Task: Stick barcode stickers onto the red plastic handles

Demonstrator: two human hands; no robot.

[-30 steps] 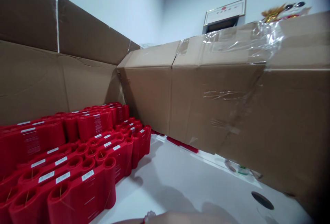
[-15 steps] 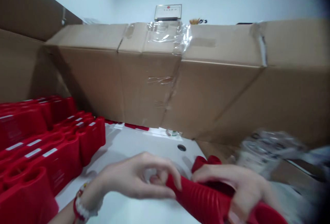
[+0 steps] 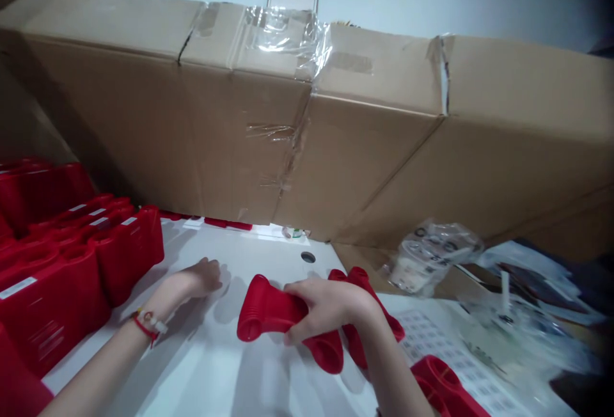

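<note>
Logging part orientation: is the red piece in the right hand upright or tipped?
Tipped: the red twin-tube piece in the right hand has open ends facing the person.

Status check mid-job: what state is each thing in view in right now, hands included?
Right hand: closed, gripping.
Held red part: clasped across its middle.
Left hand: fingers curled; whether it holds anything is hidden.
Red parts at left: standing in close rows.
Red part beyond right hand: partly hidden.
Clear bag: crumpled.
Printed sheet: lying flat.
Cardboard wall: creased, taped.
Table hole: open.
</note>
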